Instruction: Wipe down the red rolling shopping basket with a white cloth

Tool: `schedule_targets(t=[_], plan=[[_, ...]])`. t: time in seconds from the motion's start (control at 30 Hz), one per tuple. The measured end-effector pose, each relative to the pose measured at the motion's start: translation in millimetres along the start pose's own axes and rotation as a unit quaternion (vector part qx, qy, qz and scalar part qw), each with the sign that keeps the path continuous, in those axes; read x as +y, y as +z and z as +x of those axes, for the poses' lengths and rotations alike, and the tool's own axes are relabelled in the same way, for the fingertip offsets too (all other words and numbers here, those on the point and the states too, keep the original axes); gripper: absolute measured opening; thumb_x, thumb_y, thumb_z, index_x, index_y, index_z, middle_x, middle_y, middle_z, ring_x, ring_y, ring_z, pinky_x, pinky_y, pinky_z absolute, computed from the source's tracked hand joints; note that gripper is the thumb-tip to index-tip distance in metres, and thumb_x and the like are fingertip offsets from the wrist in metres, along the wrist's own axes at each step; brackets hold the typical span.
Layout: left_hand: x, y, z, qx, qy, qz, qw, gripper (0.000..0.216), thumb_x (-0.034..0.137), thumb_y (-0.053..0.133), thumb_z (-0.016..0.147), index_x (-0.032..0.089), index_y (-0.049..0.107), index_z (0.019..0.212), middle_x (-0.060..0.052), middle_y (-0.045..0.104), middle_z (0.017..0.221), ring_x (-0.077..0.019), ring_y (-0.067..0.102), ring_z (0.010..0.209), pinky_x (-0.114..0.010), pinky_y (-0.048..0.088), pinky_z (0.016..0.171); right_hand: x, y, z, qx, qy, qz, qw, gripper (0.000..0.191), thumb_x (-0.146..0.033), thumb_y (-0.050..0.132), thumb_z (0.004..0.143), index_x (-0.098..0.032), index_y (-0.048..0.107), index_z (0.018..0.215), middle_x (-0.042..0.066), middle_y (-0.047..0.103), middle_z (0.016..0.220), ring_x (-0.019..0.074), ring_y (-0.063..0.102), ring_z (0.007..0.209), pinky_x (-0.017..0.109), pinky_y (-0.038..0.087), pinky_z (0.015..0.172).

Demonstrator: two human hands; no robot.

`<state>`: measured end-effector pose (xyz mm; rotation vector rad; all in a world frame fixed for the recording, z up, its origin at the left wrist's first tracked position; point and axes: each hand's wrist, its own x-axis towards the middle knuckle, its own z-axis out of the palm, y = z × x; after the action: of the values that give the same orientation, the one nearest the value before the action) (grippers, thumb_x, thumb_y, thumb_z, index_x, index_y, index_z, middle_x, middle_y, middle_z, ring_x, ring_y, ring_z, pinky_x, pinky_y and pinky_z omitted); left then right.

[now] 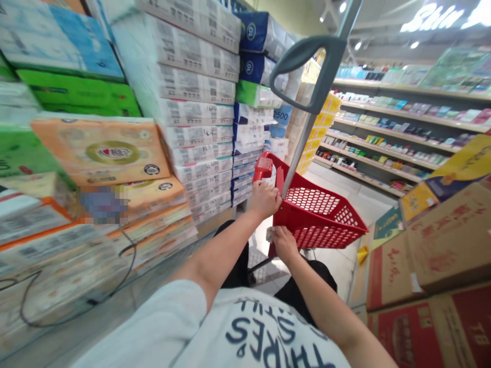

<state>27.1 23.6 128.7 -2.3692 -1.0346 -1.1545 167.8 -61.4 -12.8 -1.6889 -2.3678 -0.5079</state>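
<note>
A red plastic shopping basket (320, 227) with perforated sides stands in front of me on the floor. Its metal pole rises to a grey loop handle (310, 71). My left hand (264, 199) is closed at the basket's near end, just below a red grip (263, 168) and beside the pole; its fingertips are partly hidden. Lower down, my right hand (284, 244) is closed on a small crumpled greyish-white cloth (270, 234), against the basket's near wall. Inside the basket, as far as it shows, I see only its red perforated walls.
Tall stacks of wrapped paper packs (199, 76) line the left, with orange tissue packs (103, 151) nearer. A black cable (128, 266) hangs by the lower packs. Cardboard boxes (448, 240) stand close on the right. Stocked shelves (402, 117) fill the back.
</note>
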Motion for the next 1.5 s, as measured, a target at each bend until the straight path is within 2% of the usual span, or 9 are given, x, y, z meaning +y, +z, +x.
schedule_targets(t=[0.2, 0.37, 0.57, 0.73, 0.9, 1.1, 1.23, 1.33, 1.5], plan=[[0, 0, 0, -0.021, -0.008, -0.009, 1.0, 0.02, 0.023, 0.049, 0.086, 0.017, 0.066, 0.076, -0.009, 0.066, 0.076, -0.0248, 0.055, 0.085, -0.045, 0.03, 0.09, -1, -1, -1, -0.044, -0.005, 0.005, 0.999, 0.026, -0.015, 0.05, 0.09, -0.02, 0.066, 0.109, 0.01, 0.059, 0.103, 0.0237, 0.048, 0.094, 0.034, 0.041, 0.08], [1, 0, 0, -0.016, -0.007, -0.01, 1.0, 0.02, 0.023, 0.05, 0.086, 0.018, 0.067, 0.077, -0.008, 0.066, 0.077, -0.0243, 0.055, 0.085, -0.045, 0.03, 0.091, -2, 2, 1, 0.009, 0.004, 0.004, 1.0, 0.033, -0.016, 0.044, 0.093, -0.022, 0.061, 0.121, 0.009, 0.058, 0.115, 0.0243, 0.045, 0.102, 0.034, 0.04, 0.087], [0, 1, 0, -0.015, 0.0, -0.009, 1.0, 0.02, 0.024, 0.049, 0.086, 0.018, 0.066, 0.076, -0.008, 0.065, 0.076, -0.0242, 0.055, 0.084, -0.045, 0.031, 0.089, -11, 16, -4, -0.094, 0.0, -0.012, 0.995, 0.027, -0.012, 0.05, 0.088, -0.018, 0.066, 0.109, 0.011, 0.06, 0.105, 0.0241, 0.049, 0.094, 0.033, 0.043, 0.076], [0, -2, -1, -0.022, -0.005, -0.015, 1.0, 0.02, 0.023, 0.049, 0.085, 0.018, 0.067, 0.077, -0.009, 0.066, 0.077, -0.0248, 0.056, 0.085, -0.046, 0.03, 0.09, -14, 13, -1, -0.047, -0.01, 0.001, 0.999, 0.04, -0.009, 0.052, 0.086, -0.019, 0.056, 0.125, 0.012, 0.057, 0.117, 0.0233, 0.048, 0.097, 0.033, 0.042, 0.08], [1, -4, -2, -0.02, 0.002, -0.016, 1.0, 0.021, 0.023, 0.048, 0.087, 0.018, 0.066, 0.077, -0.009, 0.065, 0.077, -0.0245, 0.055, 0.084, -0.045, 0.031, 0.089, -11, 20, -9, -0.112, -0.023, -0.013, 0.993, 0.026, -0.013, 0.053, 0.087, -0.018, 0.064, 0.111, 0.011, 0.059, 0.104, 0.0236, 0.049, 0.094, 0.033, 0.042, 0.076], [1, -2, -3, -0.012, -0.001, -0.01, 1.0, 0.02, 0.023, 0.049, 0.086, 0.017, 0.065, 0.076, -0.008, 0.065, 0.076, -0.0235, 0.054, 0.084, -0.045, 0.031, 0.089, -16, 21, -5, -0.065, -0.028, -0.026, 0.997, 0.037, -0.012, 0.043, 0.091, -0.018, 0.057, 0.125, 0.011, 0.056, 0.12, 0.0233, 0.048, 0.096, 0.035, 0.04, 0.083], [1, -3, -4, -0.007, 0.005, -0.005, 1.0, 0.021, 0.024, 0.048, 0.087, 0.017, 0.065, 0.076, -0.007, 0.064, 0.076, -0.0234, 0.054, 0.084, -0.045, 0.031, 0.09, -17, 27, -9, -0.145, -0.022, -0.024, 0.989, 0.025, -0.014, 0.047, 0.089, -0.015, 0.068, 0.102, 0.013, 0.061, 0.106, 0.0253, 0.051, 0.097, 0.035, 0.042, 0.077], [1, -3, -4, -0.011, 0.006, -0.006, 1.0, 0.021, 0.025, 0.048, 0.087, 0.017, 0.065, 0.076, -0.008, 0.064, 0.076, -0.0237, 0.054, 0.085, -0.045, 0.032, 0.089, -15, 32, -11, -0.157, -0.024, -0.021, 0.987, 0.02, -0.014, 0.051, 0.088, -0.015, 0.071, 0.092, 0.014, 0.062, 0.102, 0.0256, 0.052, 0.098, 0.035, 0.042, 0.074], [2, -4, -4, -0.014, -0.002, -0.01, 1.0, 0.021, 0.024, 0.049, 0.087, 0.017, 0.066, 0.077, -0.008, 0.064, 0.077, -0.0245, 0.054, 0.087, -0.046, 0.031, 0.09, -14, 35, -13, -0.166, -0.027, -0.009, 0.986, 0.027, -0.014, 0.048, 0.09, -0.017, 0.065, 0.111, 0.014, 0.06, 0.112, 0.0248, 0.051, 0.102, 0.034, 0.044, 0.076]])
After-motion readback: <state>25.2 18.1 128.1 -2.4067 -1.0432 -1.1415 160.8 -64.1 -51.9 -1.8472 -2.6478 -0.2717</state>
